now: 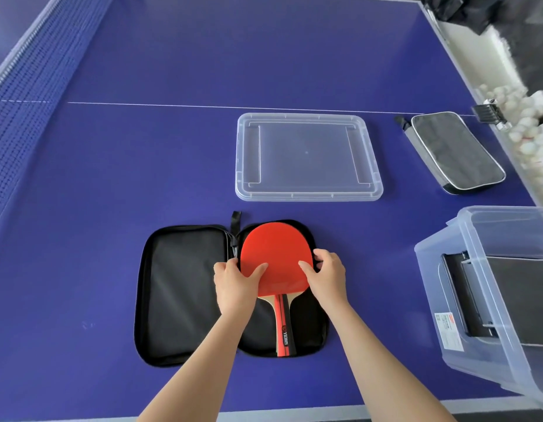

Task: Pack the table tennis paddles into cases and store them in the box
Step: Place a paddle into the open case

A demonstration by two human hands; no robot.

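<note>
Head view: blue table (142,147) fills the frame. Clear storage box (477,269) stands at my right edge, a dark case (519,300) lying inside. Clear lid (306,156) lies flat beyond the open case (178,293), which is spread out before me. Zipped case (456,153) sits far right. Red paddle (276,257) lies face up in the open case's right half, handle toward me. My left hand (233,284) grips the blade's left edge, my right hand (328,278) the right edge; thumbs on the rubber, fingers curled round the rim.
</note>
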